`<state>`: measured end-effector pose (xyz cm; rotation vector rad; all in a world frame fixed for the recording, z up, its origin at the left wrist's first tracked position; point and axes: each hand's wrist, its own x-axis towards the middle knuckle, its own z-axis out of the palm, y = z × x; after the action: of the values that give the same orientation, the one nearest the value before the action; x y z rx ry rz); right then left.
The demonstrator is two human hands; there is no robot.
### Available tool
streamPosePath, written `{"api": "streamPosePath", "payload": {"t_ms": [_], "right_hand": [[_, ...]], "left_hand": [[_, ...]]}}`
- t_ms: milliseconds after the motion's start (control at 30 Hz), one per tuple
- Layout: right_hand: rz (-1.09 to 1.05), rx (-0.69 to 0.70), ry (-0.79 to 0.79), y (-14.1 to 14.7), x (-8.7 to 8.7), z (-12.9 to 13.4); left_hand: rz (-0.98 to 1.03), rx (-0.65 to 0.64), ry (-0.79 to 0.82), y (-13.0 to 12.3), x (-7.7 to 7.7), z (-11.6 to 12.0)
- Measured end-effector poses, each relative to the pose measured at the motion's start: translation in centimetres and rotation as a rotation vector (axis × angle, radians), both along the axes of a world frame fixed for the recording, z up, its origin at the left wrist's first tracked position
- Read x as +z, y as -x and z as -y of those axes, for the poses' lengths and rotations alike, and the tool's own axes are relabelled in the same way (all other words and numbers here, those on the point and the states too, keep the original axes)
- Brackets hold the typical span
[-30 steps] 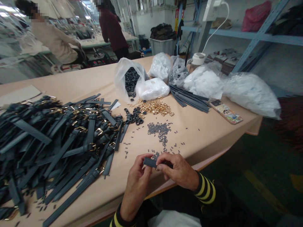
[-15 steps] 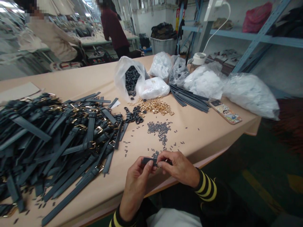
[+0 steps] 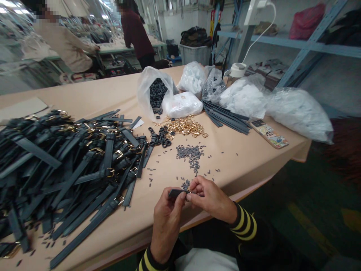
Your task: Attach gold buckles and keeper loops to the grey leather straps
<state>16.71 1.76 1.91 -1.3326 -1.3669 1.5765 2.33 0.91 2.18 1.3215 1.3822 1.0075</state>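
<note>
Close to the table's front edge, my left hand (image 3: 168,218) pinches a dark grey belt strap (image 3: 175,193) between thumb and fingers. My right hand (image 3: 212,199) is closed on the strap's other end, its fingertips meeting those of the left. A small golden glint shows between the fingertips, and the rest of that end is hidden by the fingers. Just beyond the hands lies a little heap of short dark pieces (image 3: 185,184). A larger heap of the same pieces (image 3: 189,152) is farther back, with several scattered around it.
Buckled belts (image 3: 70,165) pile up on the left. Gold buckles (image 3: 186,126) and dark loops (image 3: 159,137) lie mid-table. Behind are an open bag of loops (image 3: 156,94), stuffed plastic bags (image 3: 242,96), loose strips (image 3: 225,116) and a phone (image 3: 270,133). Two people work in the background.
My left hand has shifted slightly right, tilting the strap a little. The right fingertips have moved up slightly, and a golden glint now shows between the hands.
</note>
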Motion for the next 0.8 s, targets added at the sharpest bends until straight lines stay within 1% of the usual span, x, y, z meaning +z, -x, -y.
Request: {"api": "streamPosePath", "payload": {"t_ms": [67,133,233,300,400,500,533,567,600,667,733,800], "right_hand": [[-0.118,0.088,0.09,-0.4,-0.1,-0.2],[-0.211,0.165,0.157,-0.7,0.1,-0.4],[-0.26,0.168,0.188,-0.8,0.4,-0.5],[-0.236,0.149,0.174,-0.5,0.3,-0.4],[-0.196,0.11,0.119,0.1,-0.2,-0.2],[-0.135,0.059,0.033,0.3,-0.8,-0.3],[-0.097,0.048,-0.006,0.2,-0.9,-0.4],[-0.055,0.04,-0.051,0.0,-0.9,-0.5],[-0.016,0.04,-0.099,-0.2,-0.9,-0.7],[0.015,0.076,-0.171,-0.6,-0.7,-0.8],[-0.022,0.151,-0.178,-0.8,-0.4,-0.8],[-0.049,0.196,-0.164,-0.8,-0.1,-0.7]], "left_hand": [[0.071,-0.006,0.036,0.0,-0.2,0.0],[0.165,-0.023,0.115,0.2,-0.5,0.0],[0.249,-0.048,0.2,0.4,-1.0,-0.2],[0.226,-0.068,0.201,0.4,-1.1,-0.3],[0.092,-0.1,0.12,0.2,-1.0,-0.1],[-0.077,-0.061,-0.061,-0.1,-0.4,0.4],[-0.105,-0.04,-0.109,-0.1,-0.2,0.5],[-0.098,-0.041,-0.122,0.1,0.0,0.7],[-0.043,-0.059,-0.096,0.3,0.2,0.8],[0.19,-0.118,0.042,1.0,0.3,0.7],[0.433,-0.159,0.205,1.6,0.2,0.5],[0.544,-0.2,0.325,2.1,-0.1,0.2]]}}
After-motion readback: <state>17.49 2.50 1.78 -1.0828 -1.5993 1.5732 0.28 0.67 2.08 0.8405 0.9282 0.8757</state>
